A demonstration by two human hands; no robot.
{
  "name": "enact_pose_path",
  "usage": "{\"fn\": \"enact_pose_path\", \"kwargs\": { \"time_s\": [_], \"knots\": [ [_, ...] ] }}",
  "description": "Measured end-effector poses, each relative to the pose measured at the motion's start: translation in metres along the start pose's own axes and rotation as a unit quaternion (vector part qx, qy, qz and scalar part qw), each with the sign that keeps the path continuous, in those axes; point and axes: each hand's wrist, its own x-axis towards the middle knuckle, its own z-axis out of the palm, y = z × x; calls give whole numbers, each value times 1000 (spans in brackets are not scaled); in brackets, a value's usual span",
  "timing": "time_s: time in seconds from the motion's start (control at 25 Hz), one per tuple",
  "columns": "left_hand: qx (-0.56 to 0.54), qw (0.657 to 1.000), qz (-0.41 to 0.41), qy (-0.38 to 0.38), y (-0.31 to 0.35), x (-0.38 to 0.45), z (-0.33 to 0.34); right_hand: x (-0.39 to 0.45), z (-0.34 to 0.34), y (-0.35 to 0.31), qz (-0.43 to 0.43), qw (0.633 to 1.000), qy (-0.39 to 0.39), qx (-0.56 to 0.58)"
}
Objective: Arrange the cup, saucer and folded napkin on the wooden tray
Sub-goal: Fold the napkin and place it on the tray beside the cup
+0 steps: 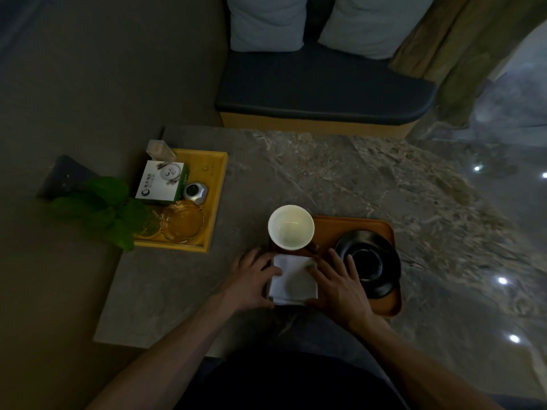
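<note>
A brown wooden tray (355,224) lies on the marble table in front of me. A white cup (291,227), upright and empty, stands at the tray's far left corner. The black saucer (368,263) rests on the tray's right half. A folded white napkin (294,281) lies flat at the tray's near left part. My left hand (251,281) presses its left edge with spread fingers. My right hand (337,284) lies flat on its right edge, next to the saucer. Neither hand grips anything.
A yellow tray (217,184) at the left holds a white box (161,182), a glass ashtray (182,221), a small jar and a green plant (100,208). A dark cushioned bench (322,90) with pillows stands beyond the table. Glossy floor lies to the right.
</note>
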Motion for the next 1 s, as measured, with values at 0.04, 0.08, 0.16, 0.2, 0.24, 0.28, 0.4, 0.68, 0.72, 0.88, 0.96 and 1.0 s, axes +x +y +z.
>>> {"fn": "enact_pose_path", "kwargs": {
  "time_s": [0.04, 0.08, 0.16, 0.2, 0.24, 0.28, 0.4, 0.68, 0.72, 0.88, 0.96, 1.0],
  "knots": [
    [-19, 1000, 4, 3, -3, 1, -5, -1, -3, 2, -1, 1000, 19, 6],
    [-50, 999, 2, 8, -7, 1, -12, -1, -7, 6, 2, 999, 48, 17],
    [-111, 993, -18, 33, -18, 3, -31, 0, -15, 15, 28, 992, 118, 38],
    [-123, 990, -34, 57, -24, 6, -42, 2, -20, 18, 45, 988, 143, 49],
    [-124, 987, -49, 87, -29, 11, -53, 6, -26, 20, 59, 984, 156, 62],
    [-120, 984, -61, 115, -32, 17, -64, 11, -32, 19, 67, 982, 160, 74],
    [-128, 981, -58, 133, -28, 40, -88, 28, -45, 10, 75, 984, 135, 87],
    [-83, 995, -34, 53, -16, 68, -88, 40, -51, 7, 76, 984, 130, 94],
    [-84, 994, -36, 55, -17, 69, -87, 40, -52, 7, 74, 985, 129, 88],
    [-89, 992, -49, 81, -16, 66, -79, 43, -56, 12, 76, 987, 115, 80],
    [-92, 988, -67, 104, -11, 63, -71, 44, -60, 17, 76, 987, 115, 79],
    [-101, 985, -78, 118, -8, 61, -67, 44, -63, 19, 75, 987, 116, 79]
  ]
}}
